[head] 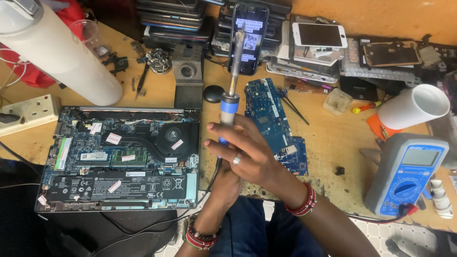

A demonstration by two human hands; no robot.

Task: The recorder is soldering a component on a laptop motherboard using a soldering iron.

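Soldering iron (pixel 232 81) is held upright, clamped by both the right hand (pixel 252 154) and left hand (pixel 227 183), tip kept off the table (pixel 328 143).

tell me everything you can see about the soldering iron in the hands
The soldering iron has a blue and grey grip, a long silver metal shaft and a black cord trailing from its lower end. It stands nearly upright, tip pointing away, above the wooden bench. The right hand wraps its grip; the left hand sits just below.
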